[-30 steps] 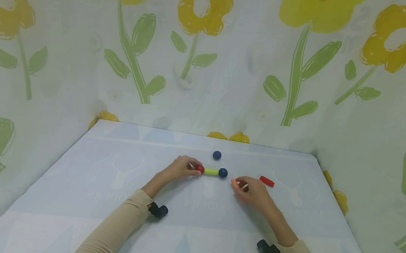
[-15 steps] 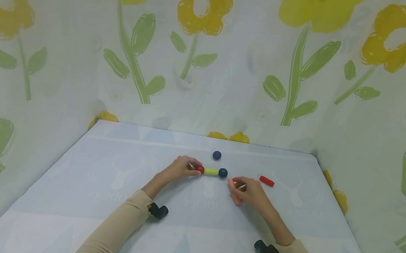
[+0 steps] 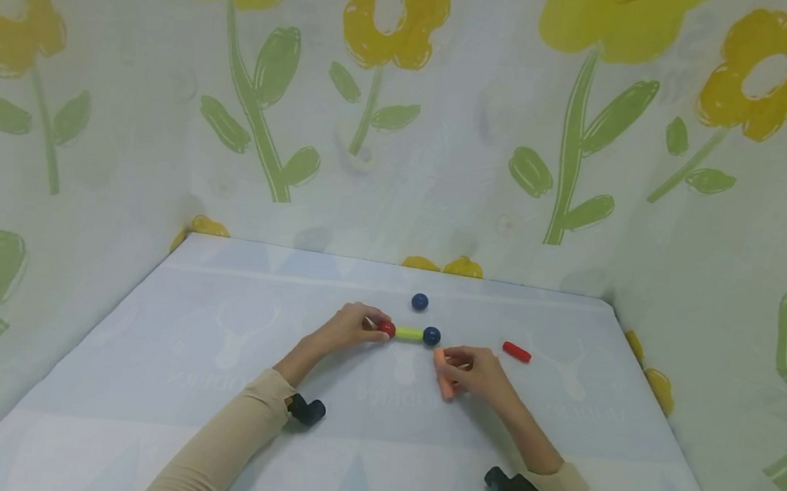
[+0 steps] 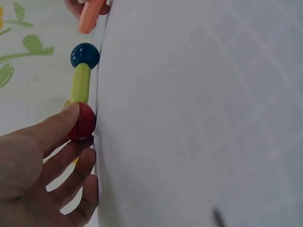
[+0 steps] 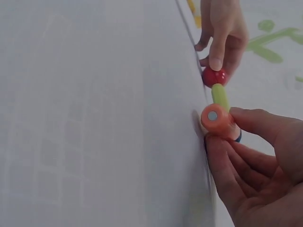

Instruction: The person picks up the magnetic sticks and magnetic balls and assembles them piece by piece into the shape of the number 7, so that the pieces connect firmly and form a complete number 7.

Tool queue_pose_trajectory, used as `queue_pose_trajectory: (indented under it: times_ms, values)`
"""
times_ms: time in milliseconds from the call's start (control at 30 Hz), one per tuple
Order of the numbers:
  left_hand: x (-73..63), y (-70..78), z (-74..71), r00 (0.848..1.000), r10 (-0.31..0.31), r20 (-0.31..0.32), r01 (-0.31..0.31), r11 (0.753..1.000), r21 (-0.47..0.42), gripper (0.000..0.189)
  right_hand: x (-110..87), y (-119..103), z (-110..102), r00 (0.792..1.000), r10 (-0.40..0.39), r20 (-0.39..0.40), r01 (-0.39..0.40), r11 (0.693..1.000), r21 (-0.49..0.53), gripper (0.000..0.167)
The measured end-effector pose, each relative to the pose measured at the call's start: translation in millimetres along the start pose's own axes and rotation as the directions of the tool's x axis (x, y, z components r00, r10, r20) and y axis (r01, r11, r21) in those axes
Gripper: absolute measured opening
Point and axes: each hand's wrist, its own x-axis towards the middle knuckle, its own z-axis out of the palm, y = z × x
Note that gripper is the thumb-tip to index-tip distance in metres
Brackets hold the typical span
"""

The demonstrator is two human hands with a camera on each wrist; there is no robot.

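Closest in, tan sleeves reach over the tabletop. The right hand has an orange rod pinched between thumb and fingers. It's slid left over the last second and turned the rod to point more away from the person. One end now sits just beside the blue ball, though the left wrist view shows a small gap, so I'd call it lined up but not joined.

The left hand hasn't budged, thumb and fingertips pinching the red ball. A lime rod runs from that to the blue ball, so that joint's between both hands.

Further out: a red rod beyond the right hand, then a loose navy ball.
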Motion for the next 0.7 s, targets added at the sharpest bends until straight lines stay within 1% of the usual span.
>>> queue_pose_trajectory:
  times_ms: [100, 167, 367, 567, 700]
  values:
    - [0.4, -0.6, 0.4, 1.000, -0.001, -0.003, 0.001, 1.000, 0.004, 0.037, 1.3, -0.7, 2.3, 0.999, 0.046, 0.012, -0.046, 0.998, 0.046, 0.039]
    - [0.4, -0.5, 0.8, 1.000, -0.003, -0.004, 0.003, 1.000, 0.007, 0.037, 2.0, -1.2, 4.3, 0.998, 0.061, 0.019, -0.062, 0.996, 0.066, 0.039]
    - [0.3, 0.2, 1.2, 1.000, -0.002, -0.009, 0.002, 1.000, 0.011, 0.036, 2.1, -5.1, 9.1, 0.996, 0.080, 0.037, -0.084, 0.987, 0.139, 0.042]
    - [1.2, -0.1, 1.3, 1.000, -0.003, -0.004, 0.003, 1.000, 0.010, 0.036, 2.5, -8.5, 11.0, 0.991, 0.126, 0.043, -0.132, 0.976, 0.175, 0.051]
    - [1.1, 0.7, 1.1, 1.000, -0.008, -0.005, 0.009, 1.000, 0.005, 0.036, 3.4, -11.0, 11.3, 0.986, 0.157, 0.056, -0.166, 0.966, 0.197, 0.053]
